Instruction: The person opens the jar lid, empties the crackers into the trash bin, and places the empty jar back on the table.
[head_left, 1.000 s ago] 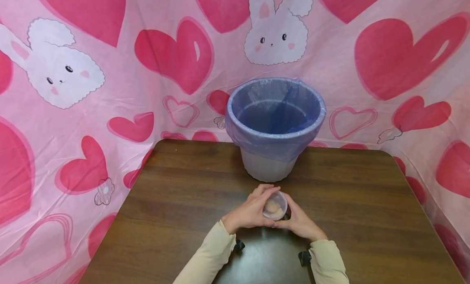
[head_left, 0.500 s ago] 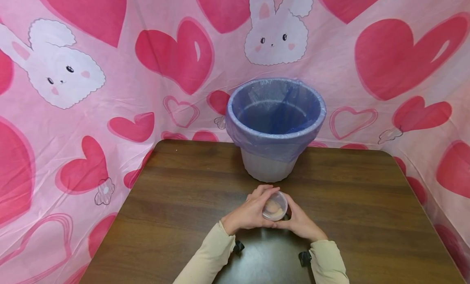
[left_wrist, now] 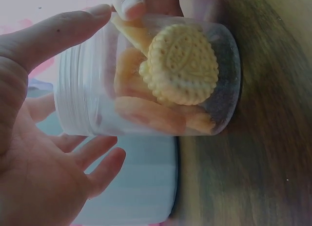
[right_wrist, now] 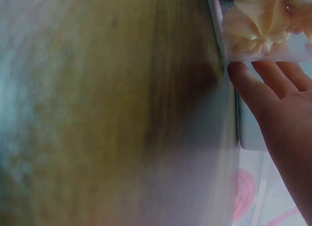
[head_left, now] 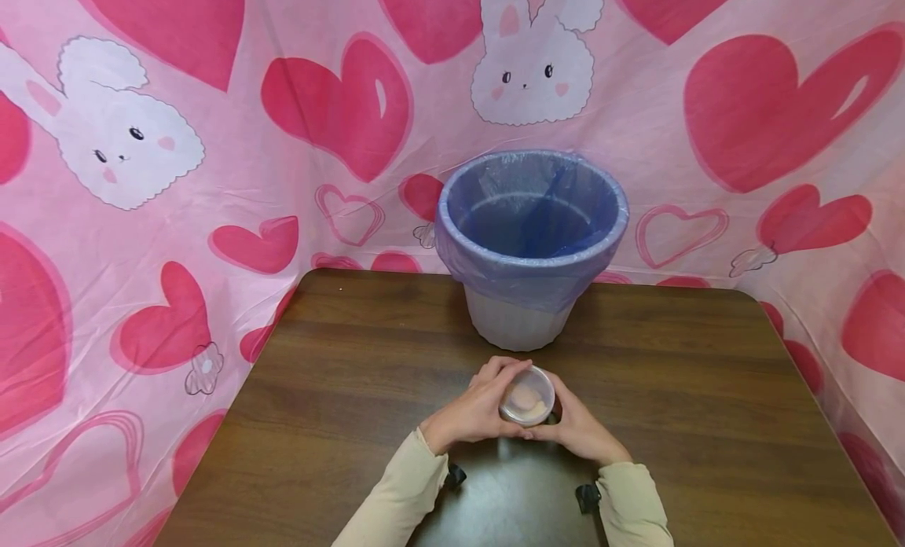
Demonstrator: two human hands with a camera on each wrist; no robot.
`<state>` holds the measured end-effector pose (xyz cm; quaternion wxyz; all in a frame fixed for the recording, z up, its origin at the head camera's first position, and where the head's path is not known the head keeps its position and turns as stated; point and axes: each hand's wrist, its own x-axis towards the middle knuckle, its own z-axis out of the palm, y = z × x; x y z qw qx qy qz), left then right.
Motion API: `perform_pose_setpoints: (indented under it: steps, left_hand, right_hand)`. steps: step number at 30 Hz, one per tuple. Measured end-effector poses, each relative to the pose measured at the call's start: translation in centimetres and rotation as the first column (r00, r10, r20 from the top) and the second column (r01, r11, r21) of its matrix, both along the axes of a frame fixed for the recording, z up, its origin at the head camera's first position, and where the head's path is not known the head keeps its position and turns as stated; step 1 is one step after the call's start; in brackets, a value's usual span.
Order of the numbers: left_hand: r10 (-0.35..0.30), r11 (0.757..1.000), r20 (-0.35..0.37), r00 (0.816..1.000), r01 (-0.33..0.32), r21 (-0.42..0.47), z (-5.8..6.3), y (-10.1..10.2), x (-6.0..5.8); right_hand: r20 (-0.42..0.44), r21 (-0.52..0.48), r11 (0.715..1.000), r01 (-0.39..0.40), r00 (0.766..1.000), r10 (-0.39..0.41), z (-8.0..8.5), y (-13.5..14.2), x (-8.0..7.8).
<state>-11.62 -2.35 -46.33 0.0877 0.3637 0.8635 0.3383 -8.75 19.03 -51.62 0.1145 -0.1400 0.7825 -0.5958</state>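
A clear plastic jar of cookies stands upright on the table, between my two hands and in front of the bin. A round, knobbly-edged cookie shows through its side in the left wrist view, with browner pieces around it. My left hand curls round the jar's upper part, its thumb against the ribbed top band. Lower down, my right hand holds the jar from the other side. In the right wrist view, a swirl-shaped cookie shows above the right fingers. Whether the lid is loose I cannot tell.
A white bin with a bluish plastic liner stands behind the jar. Brown wood-grain table extends to both sides. A pink cloth printed with hearts and rabbits hangs around the back and sides.
My left hand and the jar's top have shifted slightly to the left. My right hand and the bin stay nearly where they were.
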Motion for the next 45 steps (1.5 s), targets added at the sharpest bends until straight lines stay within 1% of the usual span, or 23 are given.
perform_pose_setpoints:
  steps: [9,16,22,30,37,45]
  left_hand:
    - [0.006,1.000,-0.012,1.000,-0.006,0.011,-0.2,-0.3,0.1]
    - [0.024,1.000,0.015,1.000,-0.024,0.015,-0.2,-0.7,0.1]
    - [0.028,0.999,0.023,0.999,-0.028,0.017,-0.2,-1.1,0.0]
    - [0.031,0.999,0.037,0.999,-0.032,0.025,-0.3,-1.4,-0.2]
    - [0.040,0.999,0.056,0.998,-0.042,0.021,-0.2,-1.6,-0.4]
    - [0.041,0.999,0.056,0.998,-0.042,0.023,-0.2,-1.5,-0.6]
  right_hand:
    - [0.004,0.002,1.000,0.003,1.000,-0.003,0.0,0.0,0.0]
    - [-0.009,-0.009,1.000,-0.002,1.000,0.002,-0.2,0.1,0.0]
    - [-0.013,-0.025,1.000,-0.011,1.000,0.011,-0.2,0.0,0.0]
    - [-0.015,-0.021,1.000,-0.010,1.000,0.010,-0.2,0.0,-0.1]
    - [-0.016,-0.015,1.000,-0.011,1.000,0.010,-0.2,0.0,-0.2]
    - [-0.006,-0.024,1.000,-0.016,1.000,0.016,0.0,-0.1,-0.2]
